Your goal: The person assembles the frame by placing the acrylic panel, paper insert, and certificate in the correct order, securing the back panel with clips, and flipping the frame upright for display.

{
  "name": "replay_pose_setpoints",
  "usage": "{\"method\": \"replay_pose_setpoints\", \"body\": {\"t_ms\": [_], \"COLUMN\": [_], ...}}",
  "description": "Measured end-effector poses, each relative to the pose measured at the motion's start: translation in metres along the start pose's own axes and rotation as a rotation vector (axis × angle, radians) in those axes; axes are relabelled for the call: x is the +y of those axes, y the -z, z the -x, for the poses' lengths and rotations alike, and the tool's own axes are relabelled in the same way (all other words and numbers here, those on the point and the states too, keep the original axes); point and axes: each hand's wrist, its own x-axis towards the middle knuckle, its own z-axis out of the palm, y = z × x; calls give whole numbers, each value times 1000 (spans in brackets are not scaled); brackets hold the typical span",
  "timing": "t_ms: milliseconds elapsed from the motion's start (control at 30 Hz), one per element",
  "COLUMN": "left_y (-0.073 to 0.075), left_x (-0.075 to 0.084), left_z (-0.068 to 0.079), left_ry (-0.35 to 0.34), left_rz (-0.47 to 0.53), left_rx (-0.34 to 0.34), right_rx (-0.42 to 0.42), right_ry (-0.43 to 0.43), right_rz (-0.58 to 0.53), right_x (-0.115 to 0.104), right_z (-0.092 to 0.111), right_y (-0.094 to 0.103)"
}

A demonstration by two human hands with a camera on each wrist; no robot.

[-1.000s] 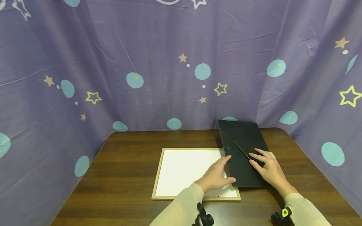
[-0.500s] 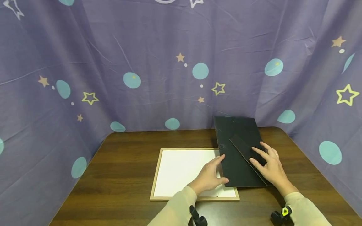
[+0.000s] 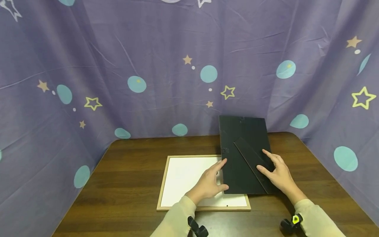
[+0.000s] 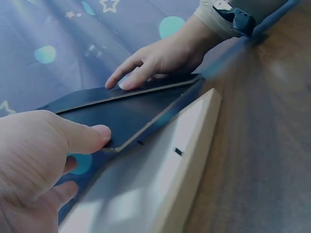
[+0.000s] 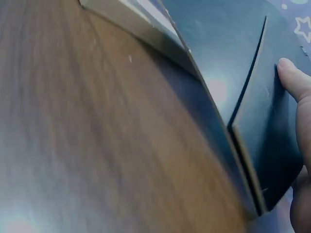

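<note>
A black picture frame backing board [image 3: 237,171] is tilted up off the table, its far end raised. My left hand [image 3: 208,183] pinches its left edge, the thumb [image 4: 99,137] on the black face and the fingers behind. At the right edge my right hand [image 3: 280,174] holds it, thumb [image 5: 290,77] on the face by the easel leg [image 3: 251,158], which lies slantwise along the board. The pale wooden picture frame [image 3: 204,208] lies flat under and left of the board, with a white panel [image 3: 186,177] inside. The board overlaps the frame's right side.
The brown wooden table [image 3: 139,177] extends around the frame. A purple curtain [image 3: 160,108] with stars and blue dots hangs behind and at both sides. Small dark tabs [image 4: 179,151] show along the frame's inner side.
The board has shifted left over the frame with both hands, and its far end has risen. The easel leg shows more fully as the right hand has slid toward the board's right edge.
</note>
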Motion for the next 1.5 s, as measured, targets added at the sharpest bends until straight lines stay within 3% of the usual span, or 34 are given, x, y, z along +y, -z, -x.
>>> {"method": "replay_pose_setpoints", "body": {"t_ms": [133,300,600,733,833,1033,1233,1500], "left_y": [11,26,52,65,69,70,76,79], "left_x": [1,0,-11,0,1,-23,-27,-23], "left_z": [3,10,24,32,36,41,47,46], "left_ry": [-29,-16,-6,7,25,20,-53,-140], "left_rz": [119,280,317,330,358,512,622,699], "left_rx": [4,35,140,176,207,288,383,507], "right_rx": [43,76,130,148,185,326,451,518], "right_ry": [-24,-43,-21,-30,-41,-35,-36,-91], "right_rz": [-37,-136,-184,-216,-232,-258,-313,-457], "right_x": [-14,-38,-76,-87,-97,-121,-139,-153], "right_z": [-4,-13,-22,-22,-20,-15,-16,-19], "right_y": [-3,-8,-26,-34,-39,-49,-57,-68]}}
